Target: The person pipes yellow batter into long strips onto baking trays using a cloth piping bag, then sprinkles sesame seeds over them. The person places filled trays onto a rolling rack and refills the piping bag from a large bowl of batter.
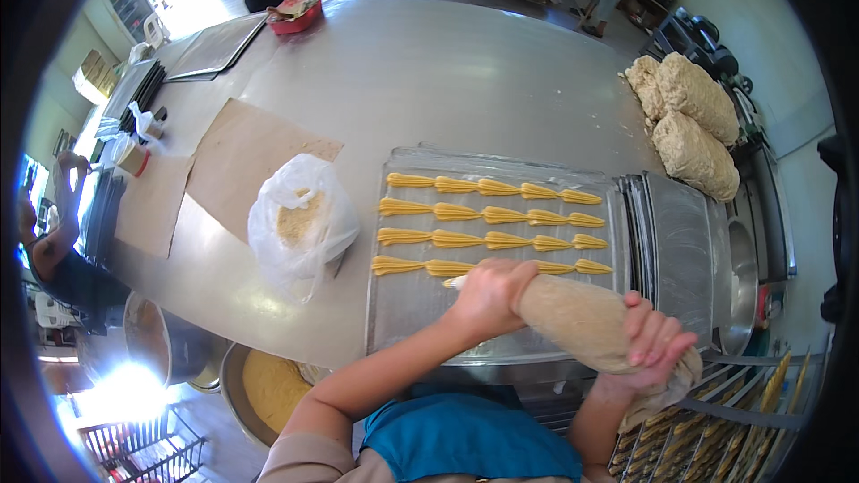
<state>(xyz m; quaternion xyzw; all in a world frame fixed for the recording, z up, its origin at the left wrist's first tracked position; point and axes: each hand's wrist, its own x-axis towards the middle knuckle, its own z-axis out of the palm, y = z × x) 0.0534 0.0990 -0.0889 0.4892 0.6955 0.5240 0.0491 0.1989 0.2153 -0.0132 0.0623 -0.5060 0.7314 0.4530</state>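
Note:
A cloth piping bag lies slantwise between my hands over a metal baking tray. My left hand is closed around its narrow front end, just behind the nozzle. My right hand grips the wide rear end, where the cloth is gathered. Several rows of ridged yellow piped dough run across the tray. The nozzle is over the row nearest to me, and my left hand hides part of that row.
Stacked trays and large dough lumps are at the right. A plastic bag of crumbs and brown paper lie left. A bowl of yellow batter stands below the table. Other people are at the far side and left.

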